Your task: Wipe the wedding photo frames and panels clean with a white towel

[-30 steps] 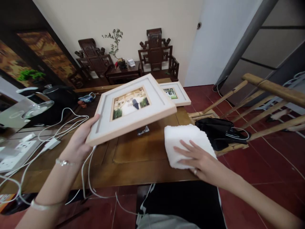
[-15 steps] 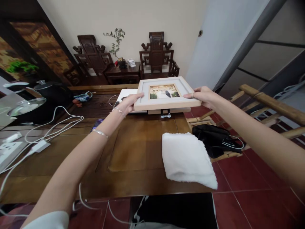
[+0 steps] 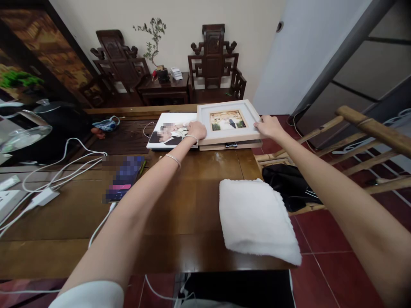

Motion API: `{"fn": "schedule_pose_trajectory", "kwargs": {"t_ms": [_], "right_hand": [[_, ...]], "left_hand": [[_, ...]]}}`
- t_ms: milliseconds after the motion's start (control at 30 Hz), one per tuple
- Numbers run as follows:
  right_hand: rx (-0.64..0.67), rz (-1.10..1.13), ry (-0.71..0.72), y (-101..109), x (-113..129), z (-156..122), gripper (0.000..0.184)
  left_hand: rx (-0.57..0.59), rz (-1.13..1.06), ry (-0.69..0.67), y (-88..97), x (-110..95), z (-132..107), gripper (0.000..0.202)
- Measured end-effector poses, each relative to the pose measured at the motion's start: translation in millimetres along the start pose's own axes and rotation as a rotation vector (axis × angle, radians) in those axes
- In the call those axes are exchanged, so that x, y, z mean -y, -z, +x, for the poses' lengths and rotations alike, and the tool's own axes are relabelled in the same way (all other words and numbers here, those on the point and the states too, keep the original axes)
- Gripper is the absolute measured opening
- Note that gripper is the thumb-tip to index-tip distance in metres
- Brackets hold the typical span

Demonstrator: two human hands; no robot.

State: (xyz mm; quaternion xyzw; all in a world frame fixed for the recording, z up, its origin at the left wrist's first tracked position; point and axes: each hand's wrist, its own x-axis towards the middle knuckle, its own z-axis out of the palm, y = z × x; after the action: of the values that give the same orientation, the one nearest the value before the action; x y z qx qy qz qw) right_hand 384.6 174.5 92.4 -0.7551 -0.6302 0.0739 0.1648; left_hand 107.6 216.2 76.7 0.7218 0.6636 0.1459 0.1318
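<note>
A pale wooden picture frame (image 3: 233, 137) with a wide white mat and a small photo in its middle lies at the table's far right, on top of another flat wooden piece (image 3: 212, 146). My left hand (image 3: 197, 129) grips its left edge, fingers curled. On its right edge my right hand (image 3: 269, 127) is closed, thumb on top. Left of the frame, partly behind my left hand, is a white photo panel (image 3: 167, 122) with a printed picture. Nearer to me a folded white cloth (image 3: 257, 218) rests by the table's right edge.
A phone (image 3: 126, 175) with a cable lies left of my left forearm. White cables and a power strip (image 3: 9, 203) fill the left side, with a black kettle (image 3: 61, 124) behind. A bamboo chair (image 3: 369, 128) holding a black bag (image 3: 285, 188) stands to the right.
Both hands have lowered the picture frame and shifted it slightly right, onto the flat wooden piece. The photo panel and phone show more fully now. My view has tilted down a little.
</note>
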Motion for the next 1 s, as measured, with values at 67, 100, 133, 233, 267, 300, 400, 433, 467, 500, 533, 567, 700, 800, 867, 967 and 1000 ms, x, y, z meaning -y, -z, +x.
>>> {"fn": "schedule_pose_trajectory", "kwargs": {"t_ms": [67, 100, 133, 233, 267, 300, 400, 433, 467, 500, 533, 567, 700, 800, 867, 967, 1000], "right_hand": [[0.004, -0.020, 0.022, -5, -3, 1, 0.046], [0.006, -0.025, 0.025, -7, -4, 2, 0.048], [0.010, -0.030, 0.023, -8, -4, 2, 0.049], [0.038, -0.047, 0.014, -13, -4, 2, 0.051], [0.046, -0.049, 0.013, -15, -4, 2, 0.050], [0.052, -0.050, 0.012, -16, -4, 2, 0.050], [0.057, -0.049, 0.010, -20, -6, -1, 0.050], [0.060, -0.049, 0.010, -22, -7, -2, 0.050], [0.064, -0.048, 0.010, -23, -8, -3, 0.051], [0.067, -0.046, 0.009, -23, -9, -3, 0.051], [0.070, -0.044, 0.005, -24, -9, -4, 0.051], [0.074, -0.041, -0.001, -24, -10, -4, 0.051], [0.032, -0.036, 0.035, -20, -7, -13, 0.052], [-0.147, -0.001, 0.234, -14, -3, -45, 0.057], [-0.203, 0.095, 0.442, -10, 0, -86, 0.053], [-0.182, 0.234, 0.702, -5, 0, -168, 0.040], [-0.168, 0.264, 0.741, -4, -1, -197, 0.038]], "left_hand": [[-0.012, 0.041, 0.046, -3.7, -4, 0, 0.034], [-0.025, 0.047, 0.064, -5.1, -6, -1, 0.036], [-0.035, 0.055, 0.079, -6.1, -8, -2, 0.038], [-0.063, 0.069, 0.113, -7.4, -12, -4, 0.042], [-0.070, 0.072, 0.123, -7.7, -13, -6, 0.042], [-0.076, 0.075, 0.131, -8.1, -14, -7, 0.042], [-0.089, 0.078, 0.130, -10.7, -15, -10, 0.040], [-0.094, 0.076, 0.123, -11.9, -14, -11, 0.039], [-0.102, 0.073, 0.114, -12.9, -14, -12, 0.039], [-0.110, 0.070, 0.107, -13.7, -13, -12, 0.039], [-0.115, 0.069, 0.104, -14.1, -13, -13, 0.039], [-0.117, 0.072, 0.101, -13.9, -13, -14, 0.040], [-0.121, 0.115, 0.076, -5.6, -12, -20, 0.046], [-0.143, 0.125, 0.041, 8.6, -2, -26, 0.050], [-0.164, 0.120, 0.013, 20.9, 16, -32, 0.050], [-0.195, 0.132, -0.010, 40.9, 58, -45, 0.042], [-0.211, 0.124, -0.001, 47.4, 74, -51, 0.040]]}}
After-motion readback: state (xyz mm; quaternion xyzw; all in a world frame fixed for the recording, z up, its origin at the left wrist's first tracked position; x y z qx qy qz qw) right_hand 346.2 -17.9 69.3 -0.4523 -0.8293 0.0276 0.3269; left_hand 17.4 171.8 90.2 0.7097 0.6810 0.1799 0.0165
